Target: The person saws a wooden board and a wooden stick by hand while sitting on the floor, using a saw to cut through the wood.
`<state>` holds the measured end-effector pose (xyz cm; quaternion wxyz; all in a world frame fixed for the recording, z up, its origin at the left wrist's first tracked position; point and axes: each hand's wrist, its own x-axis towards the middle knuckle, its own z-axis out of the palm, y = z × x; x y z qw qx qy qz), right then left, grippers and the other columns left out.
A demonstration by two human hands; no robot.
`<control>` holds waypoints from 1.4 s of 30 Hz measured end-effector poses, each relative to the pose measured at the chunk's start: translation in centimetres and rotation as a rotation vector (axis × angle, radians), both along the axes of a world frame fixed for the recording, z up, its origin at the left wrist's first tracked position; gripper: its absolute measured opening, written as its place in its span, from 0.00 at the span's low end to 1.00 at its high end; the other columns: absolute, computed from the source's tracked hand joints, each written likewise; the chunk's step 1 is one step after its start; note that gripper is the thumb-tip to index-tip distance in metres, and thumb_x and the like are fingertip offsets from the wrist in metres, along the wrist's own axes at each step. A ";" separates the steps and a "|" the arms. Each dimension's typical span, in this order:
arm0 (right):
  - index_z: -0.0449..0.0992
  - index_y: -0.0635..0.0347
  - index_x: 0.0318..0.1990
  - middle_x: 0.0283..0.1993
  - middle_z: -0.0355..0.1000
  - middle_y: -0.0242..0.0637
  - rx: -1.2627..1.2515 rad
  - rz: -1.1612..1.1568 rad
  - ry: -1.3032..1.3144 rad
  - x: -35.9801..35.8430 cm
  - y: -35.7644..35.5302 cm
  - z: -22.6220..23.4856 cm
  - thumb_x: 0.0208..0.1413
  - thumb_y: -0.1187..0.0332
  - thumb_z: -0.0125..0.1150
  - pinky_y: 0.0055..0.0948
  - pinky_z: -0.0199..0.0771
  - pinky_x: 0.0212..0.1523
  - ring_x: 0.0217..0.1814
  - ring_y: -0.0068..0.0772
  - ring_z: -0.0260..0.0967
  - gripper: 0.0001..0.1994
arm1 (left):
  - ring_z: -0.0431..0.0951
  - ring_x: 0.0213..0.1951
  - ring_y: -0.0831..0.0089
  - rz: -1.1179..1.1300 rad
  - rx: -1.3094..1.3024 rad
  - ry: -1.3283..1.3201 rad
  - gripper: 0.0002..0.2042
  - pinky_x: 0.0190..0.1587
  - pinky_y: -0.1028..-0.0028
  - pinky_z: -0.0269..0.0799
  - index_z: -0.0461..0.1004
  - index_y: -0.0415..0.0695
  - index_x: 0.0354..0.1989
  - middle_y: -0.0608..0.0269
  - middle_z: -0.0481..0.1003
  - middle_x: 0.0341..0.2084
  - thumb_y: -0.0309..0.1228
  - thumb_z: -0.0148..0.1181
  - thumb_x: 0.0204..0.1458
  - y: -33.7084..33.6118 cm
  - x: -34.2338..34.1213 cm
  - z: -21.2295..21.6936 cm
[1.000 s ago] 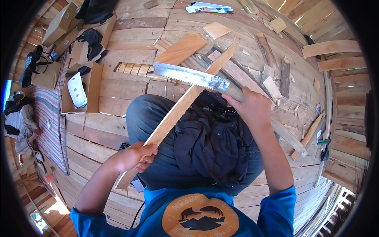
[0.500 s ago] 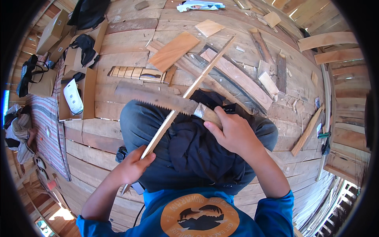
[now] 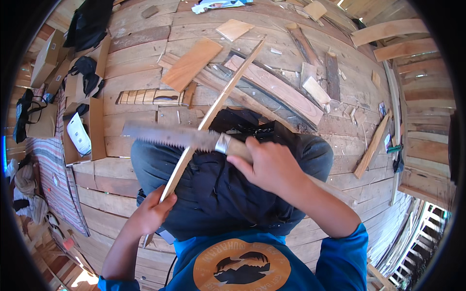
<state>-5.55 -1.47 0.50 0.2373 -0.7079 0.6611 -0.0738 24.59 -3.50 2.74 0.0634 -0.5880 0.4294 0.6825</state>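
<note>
My right hand [image 3: 269, 162] grips the wooden handle of a hand saw [image 3: 165, 135]. Its blade points left, with the teeth toward me, and lies across a long thin wooden strip [image 3: 221, 99]. My left hand [image 3: 153, 211] is closed round the near part of that strip. The strip slants from below my left hand up to the far right, over my folded legs. A dark cloth [image 3: 228, 189] is bunched in my lap beneath the saw handle. Where blade and strip cross, I cannot tell whether the teeth have cut in.
Ahead on the plank floor lie a flat brown board [image 3: 191, 64], a long pinkish plank [image 3: 276, 83] and several offcuts. A bundle of wood slats [image 3: 150, 97] is left of them. Open cardboard boxes [image 3: 98, 131] stand at left, near a person [image 3: 29, 189] by a striped mat [image 3: 60, 179].
The whole view has shifted, so the surroundings sit further left. My hands keep their grips on saw and strip, and the blade is a little blurred and lies flatter across the strip.
</note>
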 end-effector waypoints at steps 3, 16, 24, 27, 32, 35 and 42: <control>0.74 0.66 0.31 0.20 0.73 0.52 -0.126 -0.192 0.138 -5.7 -3.3 -2.2 0.59 0.42 0.53 0.48 0.77 0.27 0.25 0.54 0.76 0.29 | 0.61 0.19 0.80 -0.133 -0.143 -0.049 0.12 0.22 0.77 0.58 0.67 0.43 0.36 0.71 0.61 0.17 0.40 0.50 0.63 0.0 0.2 0.3; 0.71 0.67 0.30 0.21 0.73 0.53 0.199 -0.139 -0.229 -1.9 -1.2 -0.5 0.62 0.45 0.50 0.47 0.77 0.27 0.24 0.54 0.75 0.28 | 0.61 0.18 0.84 0.111 0.066 -0.018 0.09 0.19 0.79 0.53 0.66 0.44 0.36 0.72 0.62 0.18 0.37 0.51 0.62 0.0 -0.5 -0.2; 0.71 0.65 0.27 0.15 0.70 0.45 0.032 0.009 -0.192 0.5 -0.2 -1.5 0.60 0.44 0.52 0.39 0.73 0.18 0.17 0.46 0.73 0.27 | 0.59 0.19 0.84 0.108 0.111 0.005 0.09 0.20 0.80 0.53 0.67 0.44 0.39 0.72 0.62 0.20 0.37 0.52 0.62 -0.4 -0.1 -0.6; 0.71 0.64 0.27 0.14 0.70 0.43 0.043 0.043 -0.184 1.4 0.4 -0.8 0.60 0.43 0.52 0.39 0.73 0.17 0.16 0.46 0.73 0.28 | 0.59 0.18 0.84 0.071 0.061 -0.018 0.09 0.20 0.79 0.53 0.67 0.43 0.38 0.72 0.61 0.19 0.37 0.51 0.62 -0.3 -0.4 -0.4; 0.74 0.68 0.28 0.18 0.72 0.51 -0.083 -0.114 0.228 -7.3 -4.4 -2.6 0.60 0.43 0.52 0.42 0.77 0.25 0.23 0.51 0.75 0.30 | 0.59 0.20 0.82 -0.092 -0.130 -0.051 0.09 0.23 0.76 0.56 0.68 0.41 0.35 0.71 0.62 0.17 0.34 0.51 0.62 -0.6 -0.9 0.2; 0.73 0.69 0.29 0.17 0.71 0.51 -0.127 -0.201 0.105 -4.8 -2.9 -2.1 0.60 0.46 0.55 0.43 0.77 0.25 0.23 0.53 0.75 0.27 | 0.62 0.23 0.79 -0.010 0.071 -0.129 0.09 0.26 0.73 0.58 0.69 0.39 0.34 0.68 0.63 0.18 0.33 0.52 0.61 -1.5 -1.2 0.1; 0.70 0.69 0.29 0.20 0.72 0.55 -0.010 -0.318 -0.091 -2.8 -2.1 -2.6 0.61 0.47 0.53 0.47 0.76 0.29 0.26 0.58 0.75 0.27 | 0.66 0.29 0.73 -0.023 0.001 -0.104 0.10 0.34 0.71 0.63 0.68 0.38 0.36 0.62 0.67 0.22 0.33 0.53 0.60 -0.6 -0.6 0.0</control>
